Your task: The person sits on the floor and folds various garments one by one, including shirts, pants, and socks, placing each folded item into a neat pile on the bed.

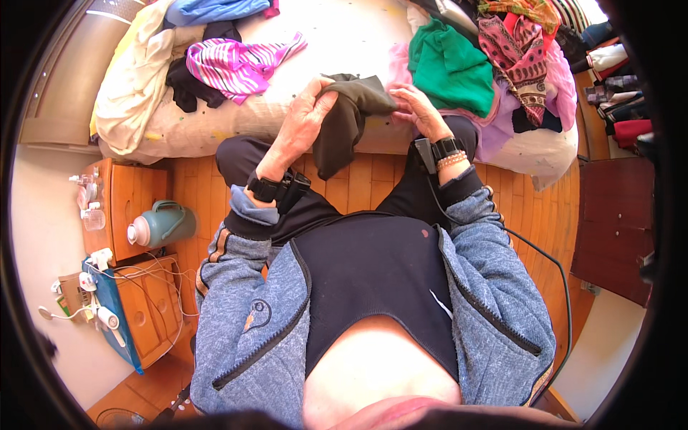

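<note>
My left hand [306,115] grips a dark olive cloth [344,121] near its upper left edge, thumb on top. Part of the cloth hangs down in front of the bed's edge, and the rest stretches right. At that right end is my right hand [422,110], its fingertips at or against the fabric; whether they pinch it is unclear. Just beyond my right hand, a green garment [449,67] lies on the bed [344,32]. To the far left of the cloth rests a pink-and-white striped cloth [236,67], partly over a black garment [188,86].
Cream fabric [137,91] drapes over the bed's left end. Patterned scarves [516,59] are heaped at the right. A teal thermos flask [164,224] stands on the wooden floor by a cabinet [140,199], with loose white cords nearby. A black cable [564,290] runs past my right arm.
</note>
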Tool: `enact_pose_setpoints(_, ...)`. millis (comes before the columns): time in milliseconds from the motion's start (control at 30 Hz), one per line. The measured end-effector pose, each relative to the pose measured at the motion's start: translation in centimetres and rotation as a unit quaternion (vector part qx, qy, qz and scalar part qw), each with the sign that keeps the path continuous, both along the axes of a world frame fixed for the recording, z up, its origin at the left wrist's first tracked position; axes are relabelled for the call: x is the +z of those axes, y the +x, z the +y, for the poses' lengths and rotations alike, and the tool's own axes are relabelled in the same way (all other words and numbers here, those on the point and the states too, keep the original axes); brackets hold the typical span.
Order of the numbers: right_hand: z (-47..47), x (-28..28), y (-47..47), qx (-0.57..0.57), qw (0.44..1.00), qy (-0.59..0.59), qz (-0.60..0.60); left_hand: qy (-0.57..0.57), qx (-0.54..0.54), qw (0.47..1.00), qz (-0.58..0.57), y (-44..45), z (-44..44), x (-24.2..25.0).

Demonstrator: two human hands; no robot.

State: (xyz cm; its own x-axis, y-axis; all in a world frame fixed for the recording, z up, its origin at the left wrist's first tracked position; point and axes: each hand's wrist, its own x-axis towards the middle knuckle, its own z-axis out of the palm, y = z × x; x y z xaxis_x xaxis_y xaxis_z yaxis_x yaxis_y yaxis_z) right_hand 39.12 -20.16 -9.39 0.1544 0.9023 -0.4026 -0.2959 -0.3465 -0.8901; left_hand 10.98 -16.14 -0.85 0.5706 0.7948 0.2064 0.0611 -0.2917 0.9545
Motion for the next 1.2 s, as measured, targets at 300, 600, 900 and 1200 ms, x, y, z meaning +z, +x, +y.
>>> enact_pose_setpoints(300, -1.7, 0.8, -2.9, 0.116, 0.989, -0.007, 0.089, -0.148, -0.034, 0.984, -0.094, -0.6, -2.5, 0.3)
enact_pose_setpoints(600, 0.7, 14.1, -0.6, 0.066, 0.944, 0.307, -0.106, -0.311, -0.005, 0.93, -0.198, -2.6, -1.9, 4.3)
enact_pose_setpoints(900, 1.2, 27.9, -3.6, 0.105, 0.876, 0.469, 0.029, -0.048, -0.04, 0.996, -0.064, -2.5, -0.2, 9.3)
enact_pose_setpoints(1200, -1.8, 29.7, -5.8, 0.098, 0.869, 0.481, -0.057, 0.031, -0.102, 0.993, 0.05, -2.3, 0.0, 14.1)
